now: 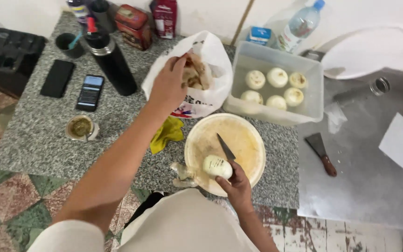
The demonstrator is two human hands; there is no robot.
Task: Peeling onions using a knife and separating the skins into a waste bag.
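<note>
Pale peeled onion (217, 166) + knife (226, 148) in right grip (237, 185); left grip (169, 84) pinching papery skins, white bag (211, 56).

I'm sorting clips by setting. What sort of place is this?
Probably a home or small food-prep kitchen: a granite counter, a round cutting board with a knife and peeled onion, and a clear tub of more peeled onions.

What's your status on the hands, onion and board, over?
Left hand in the white bag, grip on peelings. Right hand holds knife and peeled onion over round board. Nothing blocking.
</note>
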